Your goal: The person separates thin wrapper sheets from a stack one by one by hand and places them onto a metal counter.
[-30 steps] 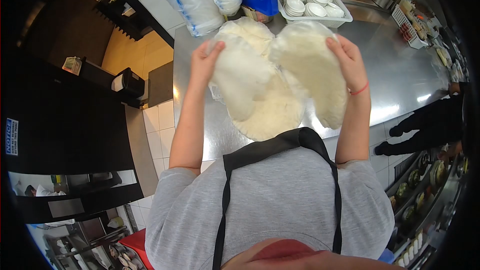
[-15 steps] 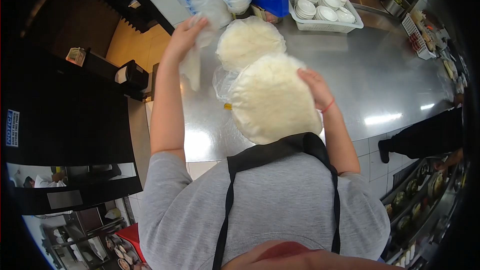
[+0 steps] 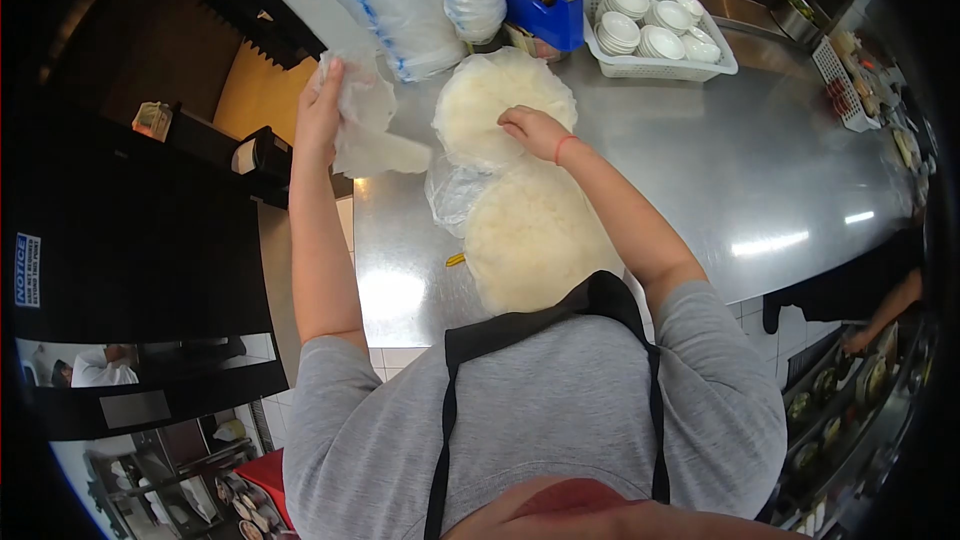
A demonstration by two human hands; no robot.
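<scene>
My left hand (image 3: 322, 105) is closed on a thin, translucent plastic sheet (image 3: 370, 120) that hangs crumpled above the steel counter's left side. Over the farther pale dough round (image 3: 475, 105) is my right hand (image 3: 533, 130), its fingers bent together at the surface; whether anything is between them is hidden. Nearer to me lies a second pale dough round (image 3: 535, 235), its near edge covered by my apron. Clear crumpled plastic (image 3: 452, 190) sticks out on the left where the two rounds meet. A small yellow object (image 3: 455, 260) rests beside the near round.
Rolled plastic bags (image 3: 395, 20) and a blue tape dispenser (image 3: 550, 15) stand at the counter's back. To their right sits a white basket (image 3: 660, 68) of stacked small bowls (image 3: 628, 2). Another person's arm (image 3: 890, 315) shows at the far right.
My right hand has gone from the near round's right edge to the farther round. My left hand has moved left and lower with the plastic sheet, which now hangs more spread out.
</scene>
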